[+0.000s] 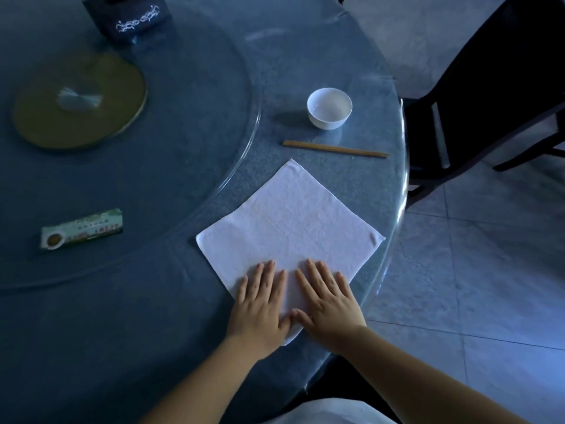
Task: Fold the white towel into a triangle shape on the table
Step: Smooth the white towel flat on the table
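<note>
The white towel (290, 221) lies flat on the round blue table (153, 301), spread as a diamond with one corner pointing away from me and one toward me. My left hand (260, 304) and my right hand (327, 301) rest palm down, side by side, on the towel's near corner. Their fingers are spread and flat, and the thumbs almost touch. Neither hand grips the cloth. The near tip of the towel shows just below my hands, close to the table edge.
A white bowl (329, 108) and a pair of chopsticks (335, 149) lie beyond the towel. A glass turntable holds a green packet (82, 229), a round gold disc (79, 101) and a dark box (128, 18). A dark chair (489, 96) stands at the right.
</note>
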